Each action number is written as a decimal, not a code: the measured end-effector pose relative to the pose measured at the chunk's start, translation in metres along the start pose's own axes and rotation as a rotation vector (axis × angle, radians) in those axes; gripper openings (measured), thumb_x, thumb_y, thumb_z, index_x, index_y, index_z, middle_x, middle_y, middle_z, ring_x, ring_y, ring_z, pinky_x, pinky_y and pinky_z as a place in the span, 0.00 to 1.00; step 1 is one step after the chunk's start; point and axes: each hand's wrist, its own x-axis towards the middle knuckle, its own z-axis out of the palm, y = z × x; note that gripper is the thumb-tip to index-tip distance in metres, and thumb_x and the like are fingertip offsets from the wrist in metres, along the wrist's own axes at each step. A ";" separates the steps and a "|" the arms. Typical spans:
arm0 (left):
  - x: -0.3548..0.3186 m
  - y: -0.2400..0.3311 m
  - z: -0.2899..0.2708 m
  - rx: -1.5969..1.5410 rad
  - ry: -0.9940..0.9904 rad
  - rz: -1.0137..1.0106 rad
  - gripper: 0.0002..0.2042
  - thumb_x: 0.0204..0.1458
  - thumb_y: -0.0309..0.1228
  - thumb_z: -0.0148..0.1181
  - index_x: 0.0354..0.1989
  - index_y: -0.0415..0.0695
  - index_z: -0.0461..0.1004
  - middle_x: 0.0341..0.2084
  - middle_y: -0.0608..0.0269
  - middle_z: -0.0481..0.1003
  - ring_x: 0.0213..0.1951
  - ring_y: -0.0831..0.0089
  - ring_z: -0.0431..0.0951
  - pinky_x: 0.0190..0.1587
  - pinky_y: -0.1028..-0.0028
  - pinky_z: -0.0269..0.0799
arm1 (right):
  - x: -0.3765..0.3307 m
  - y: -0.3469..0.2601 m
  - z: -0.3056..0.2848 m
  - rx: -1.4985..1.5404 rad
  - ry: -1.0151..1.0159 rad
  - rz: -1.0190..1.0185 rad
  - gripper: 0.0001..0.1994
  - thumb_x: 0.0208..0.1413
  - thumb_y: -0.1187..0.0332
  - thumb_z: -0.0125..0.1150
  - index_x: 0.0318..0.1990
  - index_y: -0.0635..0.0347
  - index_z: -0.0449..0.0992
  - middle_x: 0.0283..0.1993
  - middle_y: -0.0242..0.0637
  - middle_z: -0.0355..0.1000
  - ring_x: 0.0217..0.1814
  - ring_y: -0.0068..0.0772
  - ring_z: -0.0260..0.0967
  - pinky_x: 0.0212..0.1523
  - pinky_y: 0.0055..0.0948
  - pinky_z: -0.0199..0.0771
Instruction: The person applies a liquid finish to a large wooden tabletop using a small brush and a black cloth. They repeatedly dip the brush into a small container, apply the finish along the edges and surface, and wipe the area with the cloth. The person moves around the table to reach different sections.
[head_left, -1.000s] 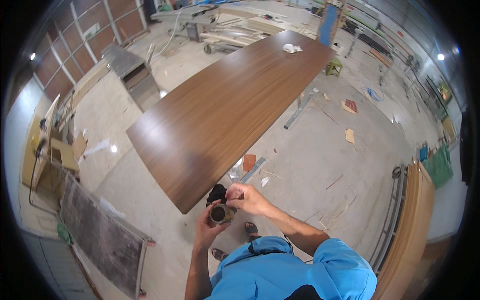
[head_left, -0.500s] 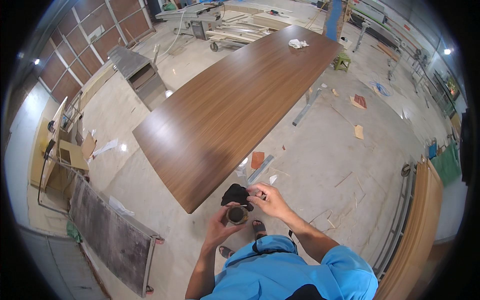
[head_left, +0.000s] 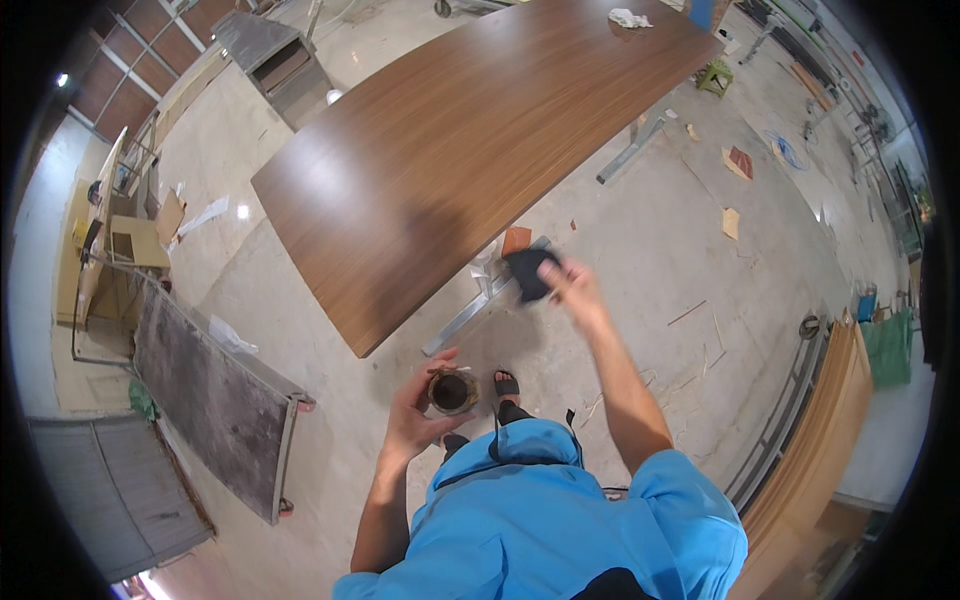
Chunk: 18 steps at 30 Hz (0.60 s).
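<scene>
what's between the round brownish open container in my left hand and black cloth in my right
The head view shows grey concrete floor between the container and the cloth, a straight grey metal bar to the left.

The long surface (head_left: 470, 130) had a brown wood-grain finish, smooth and glossy, with pale glare at its left end. A crumpled white wad (head_left: 629, 18), either paper or cloth, lay on its far end. The black cloth (head_left: 530, 273) looked soft and matt, blurred at its edges. The small jar (head_left: 452, 392) had stained, mottled sides and a dark inside; glass or metal could not be told apart. The floor (head_left: 640, 290) looked like smooth grey concrete, faintly shiny. The bar (head_left: 468, 320) was dull grey metal. The cart top (head_left: 215, 400) was dark, scuffed and patchy. The boards (head_left: 825, 420) were pale, smooth wood. The stool (head_left: 714, 78) looked like green plastic, and the shirt (head_left: 590, 510) was matt blue cloth.
</scene>
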 end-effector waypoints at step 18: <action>-0.153 -0.025 -0.071 0.039 0.595 -0.049 0.36 0.39 0.27 0.85 0.59 0.39 0.75 0.65 0.47 0.71 0.71 0.54 0.67 0.69 0.59 0.68 | 0.253 0.073 -0.022 -0.281 0.391 -0.248 0.19 0.64 0.57 0.71 0.47 0.68 0.85 0.27 0.36 0.79 0.22 0.21 0.72 0.21 0.25 0.78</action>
